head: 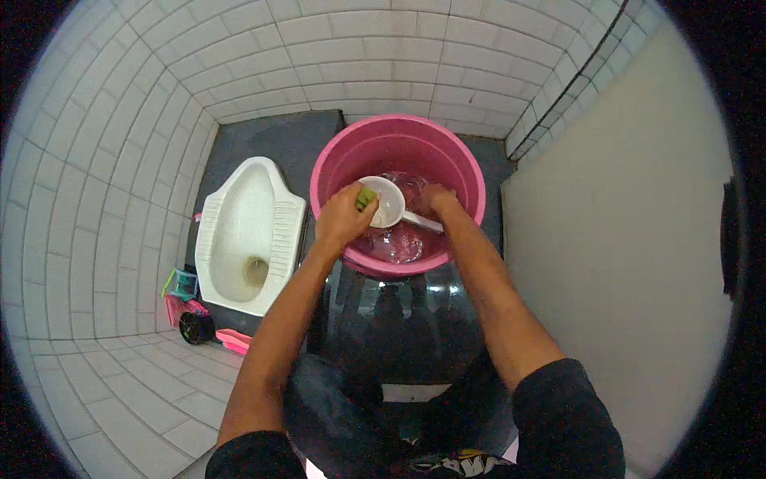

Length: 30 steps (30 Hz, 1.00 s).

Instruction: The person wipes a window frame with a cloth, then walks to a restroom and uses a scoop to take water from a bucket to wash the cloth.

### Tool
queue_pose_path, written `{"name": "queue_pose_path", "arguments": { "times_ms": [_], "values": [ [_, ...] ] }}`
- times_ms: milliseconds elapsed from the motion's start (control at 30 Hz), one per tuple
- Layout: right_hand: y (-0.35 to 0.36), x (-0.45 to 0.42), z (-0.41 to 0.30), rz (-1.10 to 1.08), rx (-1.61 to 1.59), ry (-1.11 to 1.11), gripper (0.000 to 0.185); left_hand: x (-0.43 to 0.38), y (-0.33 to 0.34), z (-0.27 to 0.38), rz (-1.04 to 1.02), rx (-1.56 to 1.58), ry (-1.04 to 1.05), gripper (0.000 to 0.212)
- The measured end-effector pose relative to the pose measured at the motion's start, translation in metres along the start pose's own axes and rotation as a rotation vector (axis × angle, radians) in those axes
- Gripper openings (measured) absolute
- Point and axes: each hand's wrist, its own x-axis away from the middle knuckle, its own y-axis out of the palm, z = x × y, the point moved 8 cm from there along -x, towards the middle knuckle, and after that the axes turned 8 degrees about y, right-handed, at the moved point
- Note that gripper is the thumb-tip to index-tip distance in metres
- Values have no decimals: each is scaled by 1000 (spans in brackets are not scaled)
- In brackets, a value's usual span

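Observation:
A large pink plastic tub [399,143] stands before me with some clear water [398,246] in its bottom. Pressed between my left hand [342,218] and a white plastic water dipper [392,196] is a green sponge [364,198], at the tub's left side. The fingers of this hand reach over the dipper's rim. The dipper's handle points right, and its end lies by my right wrist. My right hand [438,199] is down inside the tub on the right; its fingers are mostly hidden, so its grip is unclear.
Left of the tub, a white squat toilet [248,233] is set in the dark floor [269,132]. Coloured plastic items [185,299], a black round object [196,327] and a pink piece [233,340] lie by the left wall. A pale panel [610,239] bounds the right side.

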Motion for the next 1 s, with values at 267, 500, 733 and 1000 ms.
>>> {"name": "queue_pose_path", "arguments": {
  "times_ms": [267,500,733,1000],
  "values": [
    [-37,-2,36,449,-154,62,45,-1,0,8,112,-67,91,37],
    [-62,30,30,627,-267,38,49,9,-12,3,267,138,127,31],
    [-88,80,27,626,-468,-85,55,24,-31,19,490,155,219,27],
    [-128,162,53,777,-576,-144,58,53,-55,11,857,266,40,33]
  ]
}}
